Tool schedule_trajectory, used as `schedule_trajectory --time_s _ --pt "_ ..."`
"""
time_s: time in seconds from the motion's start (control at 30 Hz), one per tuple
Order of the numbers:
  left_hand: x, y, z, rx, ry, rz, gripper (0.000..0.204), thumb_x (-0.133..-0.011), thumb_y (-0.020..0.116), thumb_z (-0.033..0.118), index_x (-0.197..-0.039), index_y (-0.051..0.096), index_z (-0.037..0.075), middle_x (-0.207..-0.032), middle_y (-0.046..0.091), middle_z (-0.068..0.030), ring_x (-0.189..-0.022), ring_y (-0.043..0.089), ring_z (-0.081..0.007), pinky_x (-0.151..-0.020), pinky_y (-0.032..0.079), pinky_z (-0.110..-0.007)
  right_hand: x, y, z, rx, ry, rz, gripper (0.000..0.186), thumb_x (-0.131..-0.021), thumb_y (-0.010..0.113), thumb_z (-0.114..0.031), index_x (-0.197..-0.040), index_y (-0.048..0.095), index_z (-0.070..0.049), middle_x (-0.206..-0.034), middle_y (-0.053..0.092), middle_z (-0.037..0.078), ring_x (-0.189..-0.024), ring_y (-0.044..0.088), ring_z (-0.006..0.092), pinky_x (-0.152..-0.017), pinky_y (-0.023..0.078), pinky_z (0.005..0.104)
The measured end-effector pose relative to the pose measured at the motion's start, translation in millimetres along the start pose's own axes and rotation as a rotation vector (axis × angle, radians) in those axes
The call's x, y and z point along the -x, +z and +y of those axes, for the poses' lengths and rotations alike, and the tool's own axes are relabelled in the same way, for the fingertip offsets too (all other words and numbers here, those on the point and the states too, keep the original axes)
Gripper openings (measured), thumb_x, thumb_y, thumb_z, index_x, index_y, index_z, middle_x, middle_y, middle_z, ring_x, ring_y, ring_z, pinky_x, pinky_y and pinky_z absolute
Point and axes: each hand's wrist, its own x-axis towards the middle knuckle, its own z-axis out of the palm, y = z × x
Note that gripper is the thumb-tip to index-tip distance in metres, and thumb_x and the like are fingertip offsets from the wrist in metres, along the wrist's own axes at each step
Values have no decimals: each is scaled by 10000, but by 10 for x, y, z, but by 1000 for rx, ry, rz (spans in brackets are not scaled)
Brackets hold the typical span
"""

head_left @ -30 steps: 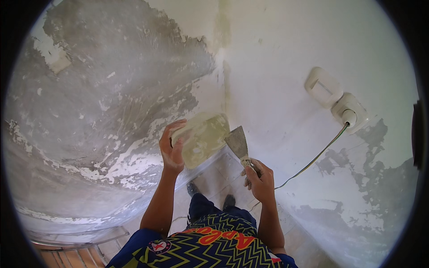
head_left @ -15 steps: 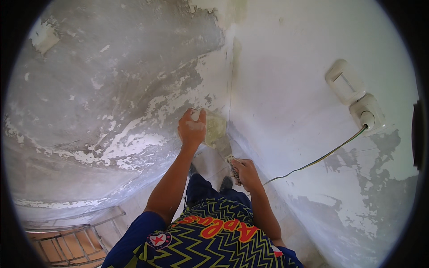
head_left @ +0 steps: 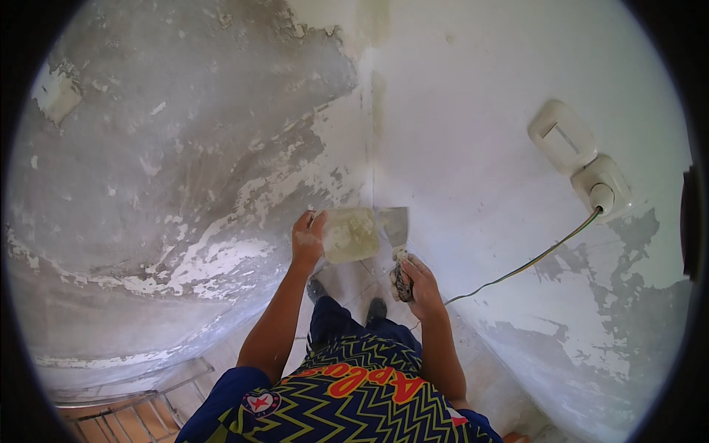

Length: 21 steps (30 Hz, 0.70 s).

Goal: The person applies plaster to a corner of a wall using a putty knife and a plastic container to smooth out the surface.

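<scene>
Standing in a corner, between a rough left wall (head_left: pixel 148 170), grey with torn bits of white, and a smoother right wall (head_left: pixel 465 133), mostly white with grey spots low down. Seeing on the right wall a white light switch (head_left: pixel 563 136), and just below it a socket (head_left: pixel 619 193) with a round plug (head_left: pixel 601 196) pushed in and a thin cord (head_left: pixel 528 267) hanging down from it. Looking down past a blue zigzag shirt (head_left: pixel 347 402) to dark shoes (head_left: pixel 317 289) on a pale floor (head_left: pixel 356 282), with metal bars (head_left: pixel 122 424) low at the left. Grasping a pale green tray (head_left: pixel 358 244) by its left side with the left hand (head_left: pixel 307 236), in front of the corner. Clenching the right hand (head_left: pixel 421 284) around the handle of a scraper (head_left: pixel 396 225), blade up, just beside the tray's right edge; cannot tell if touching. Now showing the whole blade, mostly hidden by the tray half a second ago. Now gripping the tray at the side, instead of reaching over its top as before, and showing much more of its face.
</scene>
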Motion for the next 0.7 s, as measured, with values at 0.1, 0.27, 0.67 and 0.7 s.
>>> schedule_trajectory --time_s 0.1,0.27,0.67,0.7 --pt "56 -31 135 112 -84 -32 271 -1014 653 290 -955 664 25 -806 608 -17 -754 549 -141 -740 465 -313 -6 68 -7 347 -310 143 283 -1044 618 -143 -1308 615 -41 -881 625 52 -728 607 175 -645 511 322" --pt "52 -8 180 529 -212 25 277 -1015 637 295 -971 646 21 -818 548 7 -782 499 -107 -730 437 -311 92 98 30 1546 -775 123 460 -966 676 -99 -1413 587 -37 -1056 674 171 -968 653 365 -853 534 473" --pt "163 -338 536 290 201 -93 222 -940 637 110 -1106 664 -35 -1080 715 -134 -1018 659 -203 -944 498 -330 114 132 -256 1272 -778 40 394 -933 712 -76 -1300 652 55 -1116 730 246 -983 713 428 -888 561 423" --pt "160 -327 574 285 256 -117 228 -923 653 86 -1117 666 -33 -1111 719 -151 -1048 671 -221 -964 499 -335 123 126 -302 1299 -754 27 377 -930 716 -79 -1280 667 52 -1079 737 245 -954 716 432 -871 564 424"
